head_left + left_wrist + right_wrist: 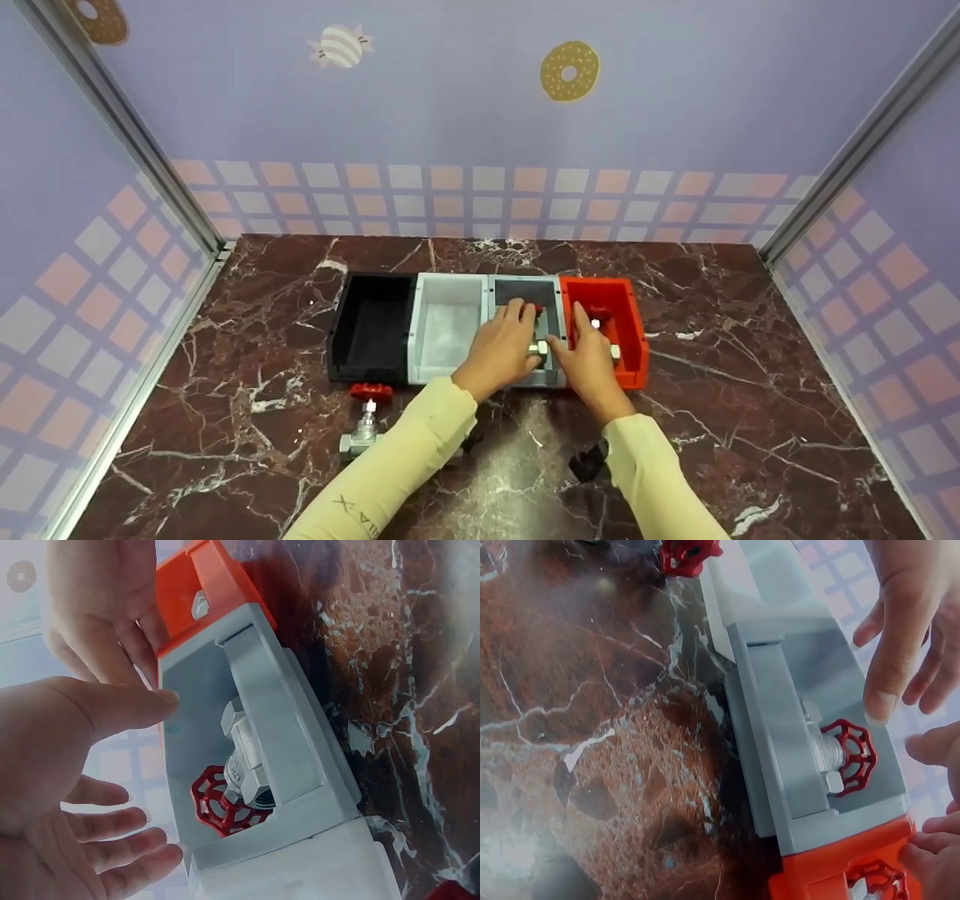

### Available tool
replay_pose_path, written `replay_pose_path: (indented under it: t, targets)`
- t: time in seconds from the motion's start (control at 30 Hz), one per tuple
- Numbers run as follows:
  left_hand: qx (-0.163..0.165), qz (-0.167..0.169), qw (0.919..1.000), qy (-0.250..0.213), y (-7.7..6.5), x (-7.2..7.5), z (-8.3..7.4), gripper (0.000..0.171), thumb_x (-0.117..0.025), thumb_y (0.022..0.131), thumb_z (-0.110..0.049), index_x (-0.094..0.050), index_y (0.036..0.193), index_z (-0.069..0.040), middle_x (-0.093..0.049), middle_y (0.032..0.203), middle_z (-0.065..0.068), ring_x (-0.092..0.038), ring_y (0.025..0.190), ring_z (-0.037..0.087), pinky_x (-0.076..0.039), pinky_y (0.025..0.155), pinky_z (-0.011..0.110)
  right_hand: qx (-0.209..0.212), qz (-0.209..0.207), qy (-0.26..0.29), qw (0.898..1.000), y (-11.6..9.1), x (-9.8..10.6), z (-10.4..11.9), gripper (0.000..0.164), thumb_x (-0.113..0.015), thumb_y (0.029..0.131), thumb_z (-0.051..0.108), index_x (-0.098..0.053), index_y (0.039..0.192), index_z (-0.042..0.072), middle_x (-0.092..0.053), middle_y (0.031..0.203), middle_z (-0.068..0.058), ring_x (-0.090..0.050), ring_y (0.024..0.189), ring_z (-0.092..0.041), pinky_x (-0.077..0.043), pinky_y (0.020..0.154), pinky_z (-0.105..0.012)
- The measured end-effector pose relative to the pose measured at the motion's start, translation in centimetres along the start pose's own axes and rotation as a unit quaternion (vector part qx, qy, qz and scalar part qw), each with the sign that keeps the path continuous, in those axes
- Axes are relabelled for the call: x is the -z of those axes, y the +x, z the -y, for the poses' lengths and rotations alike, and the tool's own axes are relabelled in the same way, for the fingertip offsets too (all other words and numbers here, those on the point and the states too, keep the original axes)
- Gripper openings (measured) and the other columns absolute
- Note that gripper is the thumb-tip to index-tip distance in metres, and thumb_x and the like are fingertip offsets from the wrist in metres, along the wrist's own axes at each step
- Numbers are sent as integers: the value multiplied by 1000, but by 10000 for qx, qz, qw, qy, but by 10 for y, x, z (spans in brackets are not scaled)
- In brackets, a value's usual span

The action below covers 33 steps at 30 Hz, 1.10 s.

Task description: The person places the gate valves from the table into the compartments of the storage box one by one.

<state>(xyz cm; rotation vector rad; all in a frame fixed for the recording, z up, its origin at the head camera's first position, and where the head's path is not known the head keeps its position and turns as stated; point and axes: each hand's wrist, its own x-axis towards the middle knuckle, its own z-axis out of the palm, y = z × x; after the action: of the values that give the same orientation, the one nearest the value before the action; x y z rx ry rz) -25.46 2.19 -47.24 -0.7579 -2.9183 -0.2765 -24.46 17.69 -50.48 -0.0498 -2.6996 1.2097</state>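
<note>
A metal valve with a red handwheel [241, 761] lies in the grey bin [525, 288]. Over that bin is my left hand [502, 349], its fingers spread apart with nothing between them; the left wrist view shows the thumb near the rim. My right hand [590, 364] is over the edge between the grey bin and the orange-red bin [631, 322], thumb and fingers extended and holding nothing. In the orange-red bin sits another valve with a red handwheel [881, 877], partly hidden by the right hand.
To the left, a white bin [450, 289] and a black bin [375, 322] continue the row. A third valve [366, 427] with a red handwheel stands on the marble-patterned table [247, 345] before the black bin, near my left sleeve. Patterned walls [450, 112] enclose the back and sides.
</note>
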Motion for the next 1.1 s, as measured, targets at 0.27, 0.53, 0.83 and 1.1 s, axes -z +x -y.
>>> replay_pose_path:
  t: [0.27, 0.53, 0.83, 1.1]
  targets:
    - [73, -74, 9998, -169, -12, 6, 4, 79, -77, 79, -38, -42, 141, -2, -47, 139, 17, -51, 124, 31, -53, 90, 44, 488, -421, 110, 9979, -2, -3, 7, 72, -73, 84, 15, -38, 145, -4, -49, 142, -24, -52, 127, -37, -37, 110, -48]
    - [119, -205, 9995, -194, -22, 9, 10, 80, -78, 77, -38, -44, 139, -1, -49, 134, 16, -56, 113, 30, -54, 86, 42, 852, -314, 243, 9956, -6, -11, 15, 71, -72, 84, 11, -38, 144, -5, -45, 145, -24, -49, 131, -35, -37, 110, -47]
    - [380, -202, 9983, -393, -37, 10, 20, 85, -79, 77, -38, -40, 143, -2, -49, 136, 15, -55, 116, 31, -53, 87, 43, 665, 124, 138, 9976, -7, -17, 23, 70, -72, 85, 15, -39, 144, -5, -38, 149, -27, -38, 139, -38, -31, 114, -50]
    - [452, -375, 9973, -430, -53, 7, 25, 81, -81, 75, -37, -44, 138, -2, -52, 131, 15, -56, 112, 31, -53, 83, 44, 794, 361, 175, 9960, -8, -25, 29, 70, -71, 86, 17, -39, 143, -7, -36, 150, -27, -38, 138, -39, -32, 113, -50]
